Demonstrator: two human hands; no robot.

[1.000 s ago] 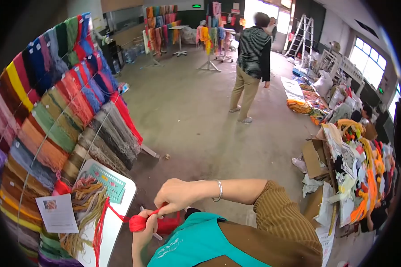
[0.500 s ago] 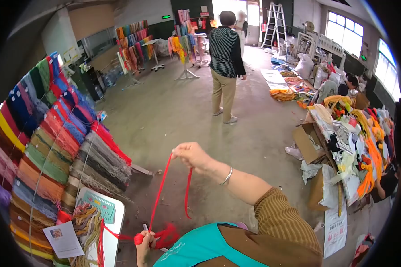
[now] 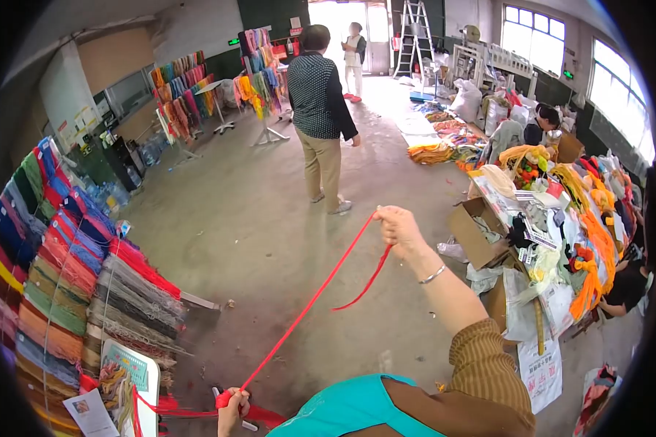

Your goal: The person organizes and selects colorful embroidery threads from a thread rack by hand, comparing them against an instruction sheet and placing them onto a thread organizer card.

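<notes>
My right hand (image 3: 401, 229) is raised in front of me, its fingers pinched on a red yarn strand (image 3: 306, 309). One part of the strand runs taut down to my left hand, while a loose tail hangs and curves below the right hand. Low near my apron, my left hand (image 3: 233, 412) is closed around gathered red yarn. A thin pale piece shows at both sides of that hand; its kind is too small to tell. More red strands (image 3: 178, 412) stretch from the left hand to the white board (image 3: 151, 379).
Racks of coloured yarn hanks (image 3: 73, 269) stand at left, beside a printed sheet (image 3: 90, 415). A person (image 3: 317, 109) stands ahead, facing away; another stands near the door. At right, a table is heaped with orange yarn (image 3: 594, 266), with a cardboard box (image 3: 477, 233) beside it.
My right hand has moved right and slightly up, drawing the strand longer and more slanted. The left hand stays low, holding the yarn. The view has turned a little to the right.
</notes>
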